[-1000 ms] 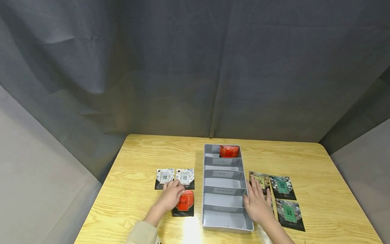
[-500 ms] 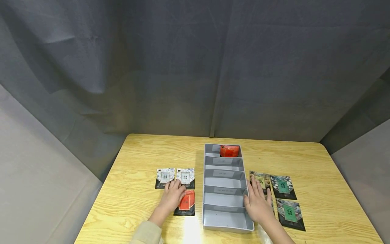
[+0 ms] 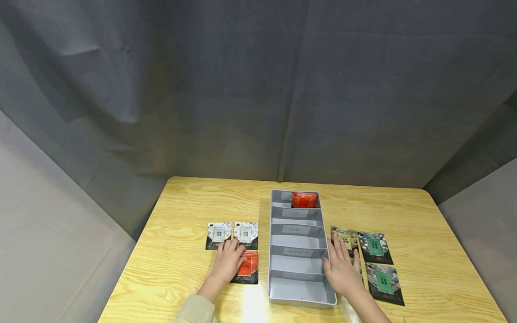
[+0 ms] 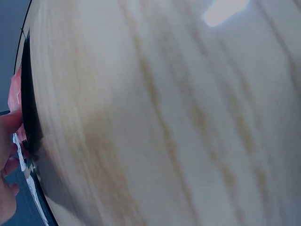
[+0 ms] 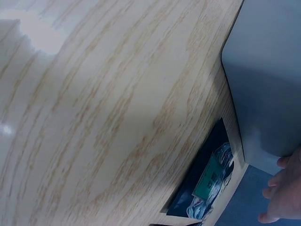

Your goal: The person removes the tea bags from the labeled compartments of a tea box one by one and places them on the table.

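Observation:
In the head view, my left hand rests over the upper left of a red-and-black sachet lying on the table. Its thumb touches the red part, and its relaxed fingers reach the lower edges of two white-and-black sachets. The left wrist view shows the thumb against the red sachet. My right hand lies with fingers extended along the right side of a grey divided tray. It partly covers two yellow-labelled sachets. In the right wrist view the fingers are beside the tray wall.
One red sachet stands in the tray's far compartment. Two green-labelled sachets lie one below the other to the right of my right hand. The wooden table ends at grey curtains behind.
The red sachet under my left hand has slid slightly right and away from me, the hand moving with it. My right hand and the tray have stayed in place.

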Demonstrator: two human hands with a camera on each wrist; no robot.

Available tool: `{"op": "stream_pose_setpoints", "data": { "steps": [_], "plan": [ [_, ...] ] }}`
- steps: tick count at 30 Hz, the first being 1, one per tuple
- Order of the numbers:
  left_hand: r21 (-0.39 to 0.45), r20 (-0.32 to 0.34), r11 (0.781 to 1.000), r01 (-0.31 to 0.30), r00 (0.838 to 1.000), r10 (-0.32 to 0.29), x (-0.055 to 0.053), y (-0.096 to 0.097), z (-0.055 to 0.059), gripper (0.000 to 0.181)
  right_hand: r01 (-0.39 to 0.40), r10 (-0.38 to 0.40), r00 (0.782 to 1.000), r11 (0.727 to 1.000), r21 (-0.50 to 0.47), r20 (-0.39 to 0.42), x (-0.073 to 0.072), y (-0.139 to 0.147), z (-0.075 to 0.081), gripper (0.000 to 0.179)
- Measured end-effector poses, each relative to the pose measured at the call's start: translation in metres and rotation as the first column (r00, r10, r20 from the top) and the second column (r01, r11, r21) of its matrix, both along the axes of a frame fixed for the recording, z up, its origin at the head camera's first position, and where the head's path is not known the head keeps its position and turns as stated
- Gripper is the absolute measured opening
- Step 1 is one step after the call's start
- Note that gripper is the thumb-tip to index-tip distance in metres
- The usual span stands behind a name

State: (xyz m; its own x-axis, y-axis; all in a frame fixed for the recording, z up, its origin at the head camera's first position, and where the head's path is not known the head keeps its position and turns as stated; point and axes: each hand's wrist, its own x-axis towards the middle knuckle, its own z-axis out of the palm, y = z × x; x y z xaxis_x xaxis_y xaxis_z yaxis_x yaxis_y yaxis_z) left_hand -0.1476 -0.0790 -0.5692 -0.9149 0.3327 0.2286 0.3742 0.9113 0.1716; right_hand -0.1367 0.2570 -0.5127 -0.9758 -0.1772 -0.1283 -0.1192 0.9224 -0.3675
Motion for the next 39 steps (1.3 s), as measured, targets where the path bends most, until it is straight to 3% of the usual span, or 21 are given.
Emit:
{"op": "stream_pose_setpoints", "data": {
  "steps": [8, 13, 19, 24, 30, 39],
  "plan": [
    [-0.013, -0.035, 1.0, -0.006, 0.999, 0.006, 0.001, -0.001, -0.002, 0.023, 0.0, 0.0, 1.0, 1.0, -0.007, 0.013, 0.0, 0.001, -0.001, 0.058],
    [0.0, -0.017, 1.0, -0.009, 1.0, 0.009, 0.0, -0.002, -0.001, 0.019, 0.003, -0.003, 1.0, 1.0, -0.007, 0.02, 0.0, 0.0, -0.001, 0.057],
    [0.047, 0.011, 0.999, -0.014, 1.0, 0.014, -0.009, 0.003, 0.012, 0.017, 0.003, -0.003, 1.0, 1.0, -0.002, 0.025, 0.0, 0.001, -0.001, 0.058],
    [0.126, 0.041, 0.992, -0.029, 0.999, 0.024, -0.034, 0.018, 0.037, 0.014, 0.011, -0.011, 1.0, 1.0, -0.001, 0.023, 0.0, 0.001, -0.002, 0.058],
    [0.131, 0.079, 0.991, -0.024, 0.997, 0.014, -0.073, 0.044, 0.063, 0.022, 0.011, -0.011, 1.0, 1.0, 0.0, 0.027, 0.0, 0.001, -0.002, 0.058],
    [0.033, 0.165, 0.999, 0.035, 0.985, -0.04, -0.121, 0.087, 0.074, 0.028, 0.013, -0.013, 1.0, 1.0, -0.008, 0.003, 0.001, 0.001, -0.002, 0.057]
  ]
}}
